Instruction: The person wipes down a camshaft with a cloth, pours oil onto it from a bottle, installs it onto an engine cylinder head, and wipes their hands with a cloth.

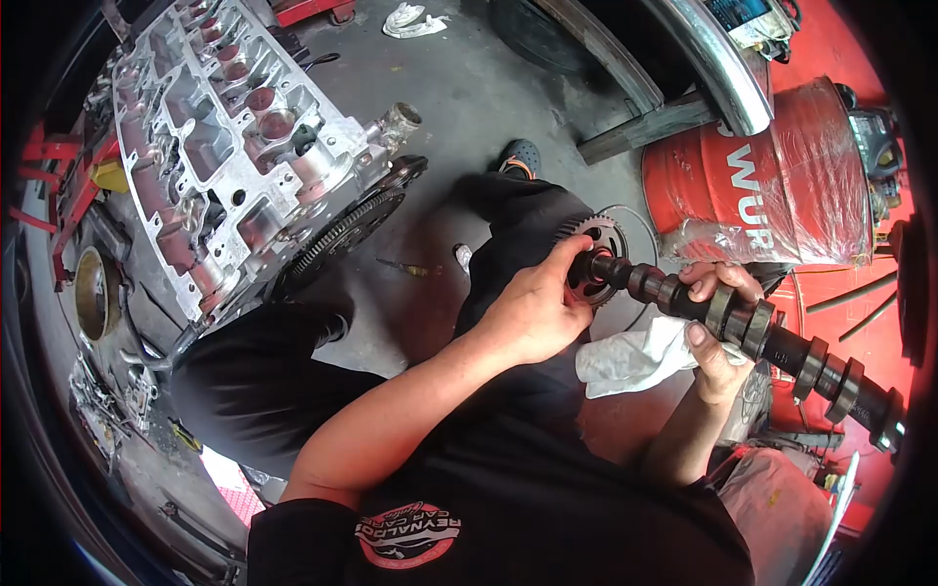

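Note:
A dark metal camshaft (pixel 668 294) with several lobes runs diagonally across the right half of the head view, its far right end near the frame's edge. At its left end sits a toothed gear (pixel 608 234). My left hand (pixel 542 305) is closed around the gear's near side, thumb and fingers at the shaft's end. My right hand (pixel 721 332) wraps around the camshaft's middle. A white cloth (pixel 635 361) hangs beneath the shaft, against my right hand; whether that hand also pinches it cannot be made out.
An engine block (pixel 234 146) with open bores stands at the left, a large toothed wheel (pixel 347 234) at its near end. A red drum (pixel 723 176) wrapped in plastic is at the right. A metal frame (pixel 635 137) juts in above. A white rag (pixel 414 21) lies on the floor.

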